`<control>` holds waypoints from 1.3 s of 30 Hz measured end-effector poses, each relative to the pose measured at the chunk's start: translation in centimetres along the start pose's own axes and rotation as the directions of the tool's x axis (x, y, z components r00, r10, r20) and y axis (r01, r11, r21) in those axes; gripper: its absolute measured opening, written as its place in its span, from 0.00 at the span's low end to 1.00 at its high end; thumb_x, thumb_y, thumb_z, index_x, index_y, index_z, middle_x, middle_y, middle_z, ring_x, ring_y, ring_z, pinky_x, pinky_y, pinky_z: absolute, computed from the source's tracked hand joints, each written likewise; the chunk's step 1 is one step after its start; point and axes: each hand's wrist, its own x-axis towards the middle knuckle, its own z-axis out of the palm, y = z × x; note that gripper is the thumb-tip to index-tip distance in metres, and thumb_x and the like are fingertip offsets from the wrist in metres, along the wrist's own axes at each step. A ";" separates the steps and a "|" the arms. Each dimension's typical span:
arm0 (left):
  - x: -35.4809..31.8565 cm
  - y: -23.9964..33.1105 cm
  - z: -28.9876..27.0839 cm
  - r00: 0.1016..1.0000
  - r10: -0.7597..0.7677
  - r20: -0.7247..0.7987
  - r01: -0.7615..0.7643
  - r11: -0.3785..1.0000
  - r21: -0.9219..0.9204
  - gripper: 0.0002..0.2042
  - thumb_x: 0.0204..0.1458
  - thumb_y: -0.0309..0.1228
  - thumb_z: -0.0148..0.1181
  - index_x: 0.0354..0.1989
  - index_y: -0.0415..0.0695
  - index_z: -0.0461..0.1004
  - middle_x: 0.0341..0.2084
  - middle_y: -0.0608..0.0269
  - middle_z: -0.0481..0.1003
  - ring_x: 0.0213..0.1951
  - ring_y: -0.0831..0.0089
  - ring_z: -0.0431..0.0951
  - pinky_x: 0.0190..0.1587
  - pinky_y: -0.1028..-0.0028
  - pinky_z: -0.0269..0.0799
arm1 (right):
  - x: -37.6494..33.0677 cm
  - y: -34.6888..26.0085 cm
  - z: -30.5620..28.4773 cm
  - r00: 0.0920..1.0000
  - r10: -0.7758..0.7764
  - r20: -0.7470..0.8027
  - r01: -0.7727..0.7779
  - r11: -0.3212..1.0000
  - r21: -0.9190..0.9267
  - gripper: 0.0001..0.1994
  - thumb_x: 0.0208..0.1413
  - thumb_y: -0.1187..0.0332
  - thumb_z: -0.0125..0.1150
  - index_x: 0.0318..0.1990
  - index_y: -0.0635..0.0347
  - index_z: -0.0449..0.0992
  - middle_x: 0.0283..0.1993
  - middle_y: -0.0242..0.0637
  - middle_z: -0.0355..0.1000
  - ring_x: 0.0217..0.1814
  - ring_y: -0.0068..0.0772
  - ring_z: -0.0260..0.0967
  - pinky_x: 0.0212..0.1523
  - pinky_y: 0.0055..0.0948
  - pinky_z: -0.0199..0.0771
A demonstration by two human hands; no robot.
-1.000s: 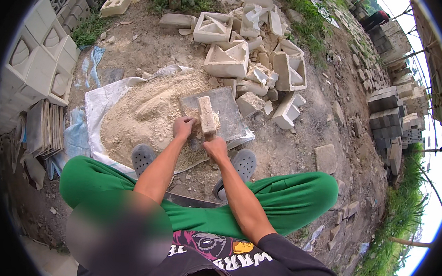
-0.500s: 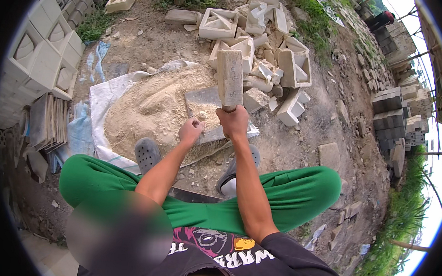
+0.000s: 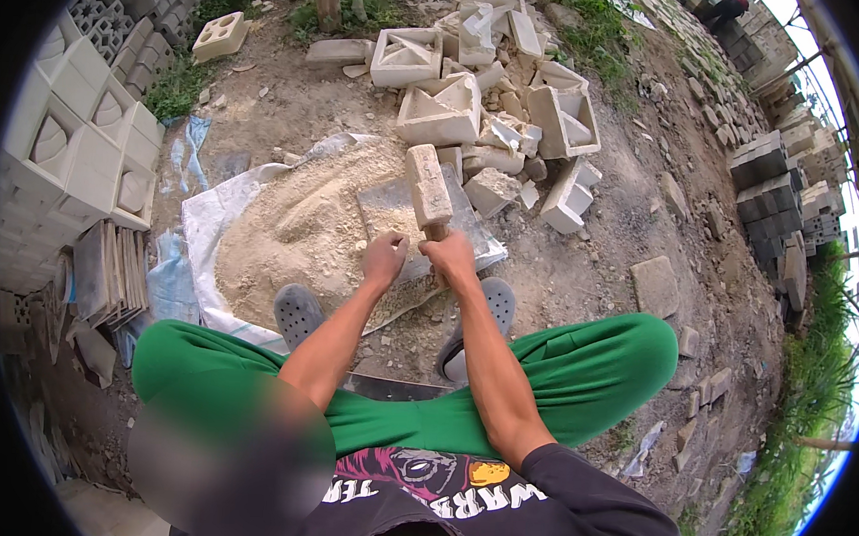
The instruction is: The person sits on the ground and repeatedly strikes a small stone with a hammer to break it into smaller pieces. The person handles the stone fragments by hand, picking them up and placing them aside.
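Note:
My right hand (image 3: 449,255) is wrapped round the handle of a wooden mallet (image 3: 427,186). The mallet's blocky, pale, worn head points away from me, above a flat grey slab (image 3: 465,233). Close beside it, my left hand (image 3: 385,258) is closed over the slab's near part; whatever its fingers hold, if anything, is hidden. Pale crumbs and small fragments are scattered on the slab. To its left spreads a heap of crushed tan rubble (image 3: 278,214) on a white woven sack (image 3: 198,224).
Broken cream decorative blocks (image 3: 440,110) are piled beyond the slab. Stacked pale blocks (image 3: 80,147) and leaning thin boards (image 3: 108,271) stand at left. Grey blocks (image 3: 762,168) are stacked at far right. My grey clogs (image 3: 298,315) rest on the dirt near the sack's edge.
The mallet head has come down and tipped toward the slab. My left hand has shifted slightly, its fingers now less visible. The whole view has moved a little.

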 end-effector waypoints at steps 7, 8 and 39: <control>3.3 -2.8 -1.7 0.997 -0.069 0.036 0.072 0.994 -0.085 0.12 0.51 0.41 0.61 0.39 0.50 0.83 0.33 0.55 0.82 0.37 0.57 0.82 0.42 0.63 0.76 | -3.6 -5.9 -3.8 0.965 -0.239 -0.105 0.246 0.967 0.066 0.16 0.39 0.62 0.69 0.35 0.63 0.79 0.29 0.44 0.79 0.32 0.46 0.78 0.35 0.39 0.75; 3.3 -3.7 -2.0 0.995 -0.095 0.015 0.096 0.992 -0.087 0.12 0.51 0.41 0.61 0.39 0.50 0.83 0.32 0.56 0.82 0.37 0.57 0.82 0.42 0.63 0.76 | -4.1 -6.2 -3.5 0.959 -0.264 -0.098 0.269 0.963 0.036 0.17 0.39 0.62 0.69 0.36 0.63 0.79 0.30 0.44 0.80 0.34 0.46 0.79 0.36 0.39 0.76; 0.7 -3.8 -3.8 0.944 -0.331 -0.006 0.330 0.940 -0.084 0.11 0.47 0.29 0.60 0.40 0.41 0.76 0.41 0.49 0.78 0.46 0.51 0.78 0.50 0.58 0.73 | 0.3 6.3 5.1 1.000 -0.008 -0.025 0.000 0.947 -0.320 0.19 0.40 0.60 0.68 0.30 0.71 0.80 0.29 0.50 0.79 0.33 0.44 0.79 0.38 0.37 0.76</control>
